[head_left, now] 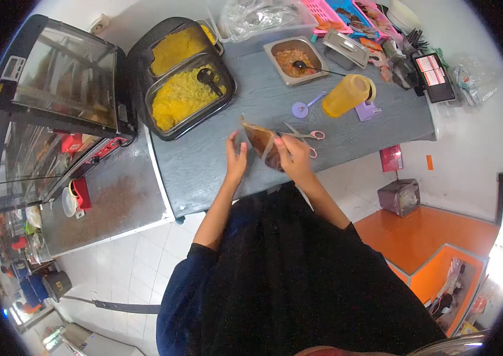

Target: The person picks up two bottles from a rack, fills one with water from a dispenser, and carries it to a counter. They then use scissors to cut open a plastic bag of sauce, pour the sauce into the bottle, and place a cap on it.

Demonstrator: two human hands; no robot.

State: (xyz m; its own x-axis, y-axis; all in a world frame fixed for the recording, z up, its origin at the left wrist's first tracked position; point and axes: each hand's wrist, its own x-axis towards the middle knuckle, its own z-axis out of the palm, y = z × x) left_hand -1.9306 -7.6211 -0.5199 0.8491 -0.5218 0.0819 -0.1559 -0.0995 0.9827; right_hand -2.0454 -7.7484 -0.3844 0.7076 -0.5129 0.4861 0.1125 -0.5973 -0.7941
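Observation:
My right hand (pixel 294 155) pinches the right edge of a brown pouch (pixel 259 141) with a clear-looking rim, tilted above the grey table. Its contents cannot be made out. My left hand (pixel 236 155) is just left of the pouch, fingers raised and apart, and appears not to touch it. Behind my right hand lie scissors (pixel 306 134) with pink handles, partly covered by the fingers. A purple round-headed tool (pixel 300 110) and a yellow squeeze bottle (pixel 344 96) are on the table beyond them.
At the back left, a black-rimmed tray (pixel 232 85) holds yellow food and a black spoon. A metal pan (pixel 268 47) of reddish food with a ladle stands at the back. Pink and blue baskets (pixel 326 15) sit behind. A glass display case (pixel 67 71) rises at left.

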